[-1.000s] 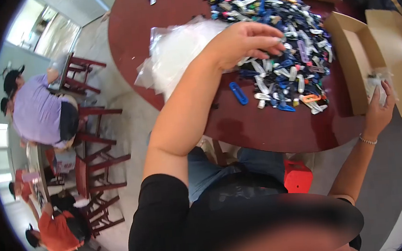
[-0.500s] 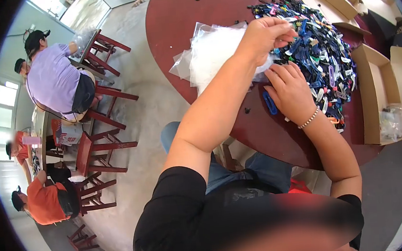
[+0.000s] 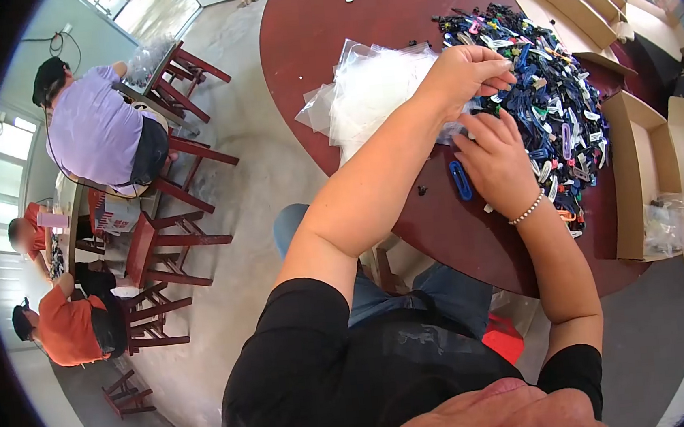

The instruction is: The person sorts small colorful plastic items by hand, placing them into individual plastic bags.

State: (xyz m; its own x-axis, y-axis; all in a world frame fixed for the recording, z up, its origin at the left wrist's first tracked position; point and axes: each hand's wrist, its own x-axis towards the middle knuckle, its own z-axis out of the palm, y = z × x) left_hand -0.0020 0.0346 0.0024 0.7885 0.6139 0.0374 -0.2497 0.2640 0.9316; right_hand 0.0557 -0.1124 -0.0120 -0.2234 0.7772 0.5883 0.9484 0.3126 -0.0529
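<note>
A big heap of small clips (image 3: 564, 100), which look like hair clips, mostly black and dark blue with white, green and orange ones, lies on the dark red table (image 3: 301, 30). My left hand (image 3: 472, 76) is over the heap's near left edge, thumb and fingers pinched together; anything between them is too small to tell. Just below it, my right hand (image 3: 498, 155), a beaded bracelet on its wrist, has bent fingers apart at the heap's edge. Clear plastic shows between the hands. A blue clip (image 3: 459, 180) lies beside my right hand. Left of both is a stack of clear plastic bags (image 3: 376, 88).
An opened cardboard box (image 3: 628, 180) with a small plastic bag of parts stands at the right. More cardboard boxes (image 3: 572, 2) are at the back right. At the left, several people sit at another table, among them one in a purple shirt (image 3: 107, 128), with red wooden stools (image 3: 146, 251).
The view has shifted slightly, so the table sits a little lower and further right. My left hand keeps its pinch; the fingers of my right hand have moved a little.
</note>
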